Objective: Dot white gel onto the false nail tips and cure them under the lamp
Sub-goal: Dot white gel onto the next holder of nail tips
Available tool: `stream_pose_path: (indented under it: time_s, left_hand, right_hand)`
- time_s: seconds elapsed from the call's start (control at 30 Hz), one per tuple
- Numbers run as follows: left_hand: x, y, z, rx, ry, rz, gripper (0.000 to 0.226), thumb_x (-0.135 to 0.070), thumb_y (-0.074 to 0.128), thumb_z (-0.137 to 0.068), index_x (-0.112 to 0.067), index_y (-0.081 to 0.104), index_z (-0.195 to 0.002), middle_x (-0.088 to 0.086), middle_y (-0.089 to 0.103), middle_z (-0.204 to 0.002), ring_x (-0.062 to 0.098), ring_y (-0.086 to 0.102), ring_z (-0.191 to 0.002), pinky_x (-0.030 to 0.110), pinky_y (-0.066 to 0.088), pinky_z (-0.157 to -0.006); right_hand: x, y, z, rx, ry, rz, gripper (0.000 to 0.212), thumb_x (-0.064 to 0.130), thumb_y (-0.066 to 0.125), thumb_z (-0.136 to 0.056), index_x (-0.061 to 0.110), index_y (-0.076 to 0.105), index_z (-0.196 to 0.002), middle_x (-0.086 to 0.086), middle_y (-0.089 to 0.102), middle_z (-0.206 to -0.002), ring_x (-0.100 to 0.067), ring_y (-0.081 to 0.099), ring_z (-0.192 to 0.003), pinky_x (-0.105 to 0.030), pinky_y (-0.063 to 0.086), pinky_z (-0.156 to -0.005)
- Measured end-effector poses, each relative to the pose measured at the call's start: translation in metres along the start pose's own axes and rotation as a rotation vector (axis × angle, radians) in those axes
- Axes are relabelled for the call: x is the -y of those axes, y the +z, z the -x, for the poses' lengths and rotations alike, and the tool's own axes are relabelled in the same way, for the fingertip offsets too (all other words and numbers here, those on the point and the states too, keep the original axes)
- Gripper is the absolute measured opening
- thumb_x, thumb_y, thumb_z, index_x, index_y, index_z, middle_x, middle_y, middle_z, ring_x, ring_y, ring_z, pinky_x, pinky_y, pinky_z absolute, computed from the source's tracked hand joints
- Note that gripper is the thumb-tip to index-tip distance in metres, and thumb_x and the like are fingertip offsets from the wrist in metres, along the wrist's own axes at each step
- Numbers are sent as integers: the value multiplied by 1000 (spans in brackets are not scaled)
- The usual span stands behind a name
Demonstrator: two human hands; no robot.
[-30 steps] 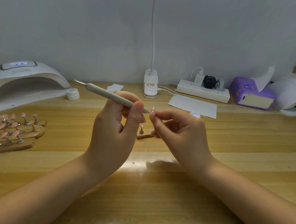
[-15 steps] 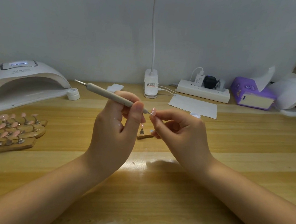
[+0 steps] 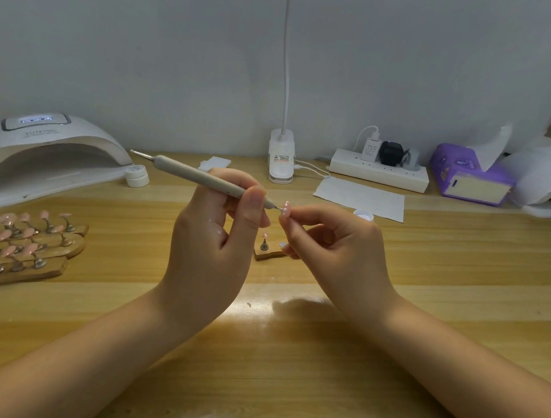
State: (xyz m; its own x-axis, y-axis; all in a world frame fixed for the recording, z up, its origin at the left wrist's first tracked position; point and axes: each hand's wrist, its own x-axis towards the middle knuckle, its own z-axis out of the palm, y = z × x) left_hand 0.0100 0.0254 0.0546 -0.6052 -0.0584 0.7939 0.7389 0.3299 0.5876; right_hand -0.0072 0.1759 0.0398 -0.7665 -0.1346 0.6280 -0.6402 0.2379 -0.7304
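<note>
- Head view: we are holding a grey dotting pen [image 3: 204, 179] in our left hand [image 3: 209, 253], thumb and curled fingers clamped round its front end, shaft slanting up and back to the left.
- We are pinching a pink false nail tip [image 3: 286, 208] between thumb and forefinger of our right hand [image 3: 339, 255]; remaining fingers are curling loosely underneath.
- Pen point is meeting the nail tip; both are hovering above the wooden table [image 3: 290, 356], between the two hands.
- Beneath the hands a small wooden stand [image 3: 266, 252] is sitting, one pink tip still on its peg.
- At the left edge, wooden holders with pink tips [image 3: 20, 243] are lying just in front of the white curing lamp [image 3: 43, 153], whose mouth is facing us; a white gel pot [image 3: 137, 175] is sitting beside it.
- Behind the hands we are noting a white sheet [image 3: 359, 198], a power strip [image 3: 379, 170] and a purple tissue pack [image 3: 468, 176] along the wall.
- Near table surface between our forearms is showing bare wood.
</note>
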Motion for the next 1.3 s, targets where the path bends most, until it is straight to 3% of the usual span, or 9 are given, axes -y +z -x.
stream_pose_path:
  time_s: [0.4, 1.3]
  left_hand:
    - [2, 1, 1, 23, -1, -28, 9, -21, 45, -97, -14, 51, -97, -3, 61, -77, 8, 63, -73, 13, 49, -65]
    - [1, 2, 1, 24, -4, -17, 10, -23, 45, -96, -16, 52, -96, -3, 60, -77, 8, 62, -73, 14, 49, -66]
  right_hand:
    - [-1, 0, 0, 4, -18, -1, 13, 15, 68, -87, 23, 70, -97, 7, 72, -80, -12, 70, -66, -34, 59, -60]
    - [-2, 0, -1, 4, 4, 3, 13, 16, 68, -87, 22, 70, -99, 5, 72, -82, -13, 70, -68, -36, 59, -62]
